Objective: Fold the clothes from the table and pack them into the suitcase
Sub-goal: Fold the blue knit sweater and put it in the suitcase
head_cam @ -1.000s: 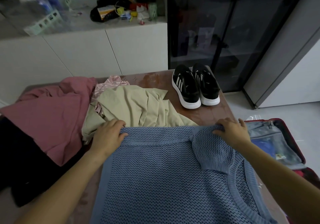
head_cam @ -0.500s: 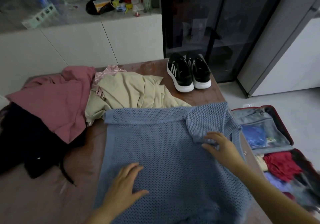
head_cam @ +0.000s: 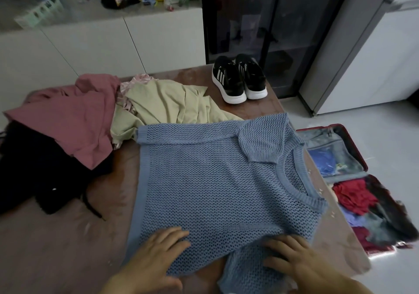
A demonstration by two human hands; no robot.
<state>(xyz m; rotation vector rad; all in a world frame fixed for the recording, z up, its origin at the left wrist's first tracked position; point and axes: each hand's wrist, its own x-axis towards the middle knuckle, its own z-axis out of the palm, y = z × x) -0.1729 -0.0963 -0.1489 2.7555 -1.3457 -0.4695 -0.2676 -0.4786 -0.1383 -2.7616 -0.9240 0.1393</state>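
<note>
Sweater first: the blue open-knit sweater is laid out flat on the brown table, with the neck hole turned toward the table's right edge and one short sleeve folded in over the body at the far right. The near edge is held down by both hands. The left hand is spread flat on the knit by the near left corner, fingers straight and slightly apart. The right hand is laid where the body meets the other sleeve, fingers stretched along the fabric. No pinch can be made out there, though that bit is kinda blurry.

Just behind the sweater a crumpled beige garment is partly covered by its far edge. A shiny pink piece is tucked between that and a pink garment, which is draped over a black heap at the left.

Black sneakers with white soles are parked side by side at the far right corner.

On the floor to the right, a red-rimmed suitcase is lying open, with red clothes piled in the near half.
</note>
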